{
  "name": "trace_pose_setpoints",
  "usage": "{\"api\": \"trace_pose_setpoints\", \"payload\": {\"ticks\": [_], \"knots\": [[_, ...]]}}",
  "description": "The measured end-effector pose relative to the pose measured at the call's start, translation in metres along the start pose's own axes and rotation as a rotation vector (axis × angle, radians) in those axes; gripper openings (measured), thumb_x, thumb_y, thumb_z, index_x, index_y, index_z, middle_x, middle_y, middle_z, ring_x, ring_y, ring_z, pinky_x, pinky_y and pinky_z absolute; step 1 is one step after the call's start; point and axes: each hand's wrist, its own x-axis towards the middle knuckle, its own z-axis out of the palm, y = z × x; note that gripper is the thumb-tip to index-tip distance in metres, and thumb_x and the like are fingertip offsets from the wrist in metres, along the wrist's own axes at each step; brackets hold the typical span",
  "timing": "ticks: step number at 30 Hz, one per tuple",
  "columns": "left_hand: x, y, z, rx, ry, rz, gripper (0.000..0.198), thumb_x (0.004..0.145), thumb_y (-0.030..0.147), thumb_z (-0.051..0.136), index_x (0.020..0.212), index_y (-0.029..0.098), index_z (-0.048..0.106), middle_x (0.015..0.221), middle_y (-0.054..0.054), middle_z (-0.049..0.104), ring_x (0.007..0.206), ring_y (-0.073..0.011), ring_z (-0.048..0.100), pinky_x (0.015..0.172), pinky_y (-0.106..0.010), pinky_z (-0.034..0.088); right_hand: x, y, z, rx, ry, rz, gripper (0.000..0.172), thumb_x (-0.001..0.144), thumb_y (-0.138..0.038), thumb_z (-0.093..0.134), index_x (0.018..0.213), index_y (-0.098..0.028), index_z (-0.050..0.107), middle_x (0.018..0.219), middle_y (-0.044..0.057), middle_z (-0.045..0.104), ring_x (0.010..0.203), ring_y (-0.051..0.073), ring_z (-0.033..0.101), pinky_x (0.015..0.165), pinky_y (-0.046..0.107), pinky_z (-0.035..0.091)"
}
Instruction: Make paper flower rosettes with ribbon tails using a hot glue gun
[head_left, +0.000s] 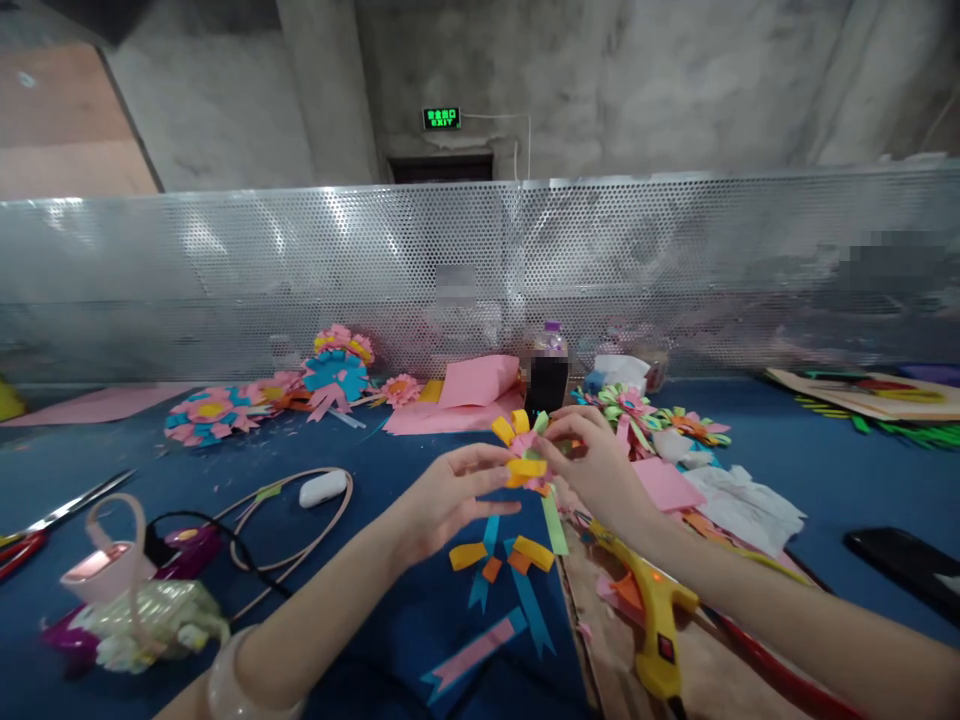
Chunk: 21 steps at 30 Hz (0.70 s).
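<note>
Between my two hands, above the blue table, is a paper flower [520,441] with yellow looped petals and a pink middle. My left hand [457,495] holds it from the left, thumb and fingers closed around a yellow petal. From the right, my right hand [589,450] pinches the flower's edge near a green strip. Below them lie loose yellow paper loops [534,553], small orange pieces and blue paper ribbons [531,610]. A pink-and-blue ribbon strip [476,655] rests closer to me. Under my right forearm lies a yellow glue gun [660,625].
Finished-looking paper flowers [210,415] line the back left, with more flowers [630,405] at the back right. Scissors [71,510], a pink device [109,575] with a cable and a white case [323,488] lie left. A bottle [550,370] stands before the perforated metal screen [255,280]. A black phone [904,570] lies right.
</note>
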Motion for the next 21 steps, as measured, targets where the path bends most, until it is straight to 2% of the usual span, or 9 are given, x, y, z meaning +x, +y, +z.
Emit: {"api": "trace_pose_setpoints", "payload": {"ticks": [4, 6, 7, 9, 11, 13, 16, 18, 21], "knots": [[-0.004, -0.004, 0.008, -0.062, -0.023, -0.047, 0.025, 0.069, 0.023, 0.076, 0.09, 0.015, 0.066, 0.089, -0.006, 0.069, 0.088, -0.0235, 0.067, 0.087, -0.047, 0.051, -0.007, -0.013, 0.004, 0.079, -0.023, -0.001, 0.016, 0.077, -0.033, 0.059, 0.069, -0.019, 0.057, 0.102, 0.009, 0.048, 0.083, 0.018, 0.056, 0.068, 0.032, 0.05], [-0.003, -0.003, 0.007, -0.073, -0.015, -0.042, 0.024, 0.069, 0.021, 0.076, 0.09, 0.014, 0.067, 0.089, -0.006, 0.07, 0.086, -0.0234, 0.068, 0.088, -0.045, 0.051, -0.009, -0.014, 0.005, 0.123, -0.036, 0.033, 0.016, 0.075, -0.034, 0.061, 0.074, -0.019, 0.057, 0.105, 0.009, 0.048, 0.085, 0.019, 0.056, 0.072, 0.033, 0.05], [-0.003, -0.003, 0.006, -0.077, -0.012, -0.037, 0.023, 0.07, 0.021, 0.076, 0.089, 0.014, 0.067, 0.09, -0.005, 0.07, 0.086, -0.0235, 0.069, 0.088, -0.044, 0.051, -0.009, -0.014, 0.004, 0.147, -0.04, 0.065, 0.02, 0.074, -0.036, 0.062, 0.082, -0.019, 0.057, 0.107, 0.01, 0.048, 0.084, 0.019, 0.057, 0.072, 0.034, 0.05], [-0.001, -0.001, 0.004, -0.08, -0.015, -0.027, 0.021, 0.071, 0.021, 0.075, 0.089, 0.015, 0.067, 0.094, -0.005, 0.069, 0.087, -0.024, 0.069, 0.087, -0.044, 0.052, -0.01, -0.013, 0.004, 0.2, -0.054, 0.154, 0.042, 0.07, -0.038, 0.065, 0.104, -0.018, 0.052, 0.113, 0.012, 0.048, 0.079, 0.019, 0.058, 0.07, 0.036, 0.051], [-0.001, -0.001, 0.002, -0.076, -0.028, -0.022, 0.019, 0.072, 0.021, 0.074, 0.089, 0.015, 0.067, 0.095, -0.006, 0.07, 0.089, -0.0237, 0.068, 0.086, -0.043, 0.053, -0.011, -0.015, 0.002, 0.259, -0.101, 0.259, 0.055, 0.068, -0.038, 0.065, 0.114, -0.016, 0.046, 0.11, 0.012, 0.054, 0.071, 0.018, 0.059, 0.064, 0.036, 0.052], [-0.001, 0.0, 0.001, -0.064, -0.043, -0.021, 0.018, 0.072, 0.02, 0.074, 0.088, 0.015, 0.068, 0.092, -0.006, 0.07, 0.087, -0.0216, 0.068, 0.084, -0.041, 0.054, -0.013, -0.019, 0.001, 0.31, -0.168, 0.356, 0.044, 0.068, -0.038, 0.066, 0.104, -0.015, 0.054, 0.094, 0.009, 0.062, 0.066, 0.018, 0.06, 0.059, 0.033, 0.051], [-0.001, 0.002, 0.001, -0.034, -0.058, -0.016, 0.02, 0.07, 0.02, 0.075, 0.088, 0.016, 0.068, 0.086, -0.005, 0.07, 0.084, -0.019, 0.067, 0.08, -0.041, 0.056, -0.017, -0.025, -0.002, 0.363, -0.212, 0.473, 0.026, 0.069, -0.039, 0.068, 0.08, -0.016, 0.061, 0.072, 0.004, 0.064, 0.061, 0.017, 0.059, 0.054, 0.029, 0.049], [-0.001, 0.004, 0.0, 0.002, -0.053, 0.002, 0.021, 0.069, 0.021, 0.075, 0.088, 0.017, 0.068, 0.087, -0.004, 0.07, 0.084, -0.0195, 0.067, 0.08, -0.042, 0.056, -0.018, -0.026, -0.005, 0.395, -0.186, 0.538, 0.027, 0.07, -0.041, 0.069, 0.076, -0.016, 0.061, 0.07, 0.003, 0.064, 0.061, 0.016, 0.059, 0.052, 0.027, 0.047], [0.0, 0.011, -0.006, 0.095, -0.001, 0.061, 0.023, 0.069, 0.023, 0.075, 0.091, 0.017, 0.068, 0.099, -0.006, 0.068, 0.09, -0.0214, 0.066, 0.08, -0.041, 0.056, -0.017, -0.022, -0.012, 0.441, -0.135, 0.608, 0.03, 0.07, -0.044, 0.07, 0.079, -0.017, 0.062, 0.073, 0.002, 0.064, 0.058, 0.014, 0.058, 0.052, 0.026, 0.045]]}}
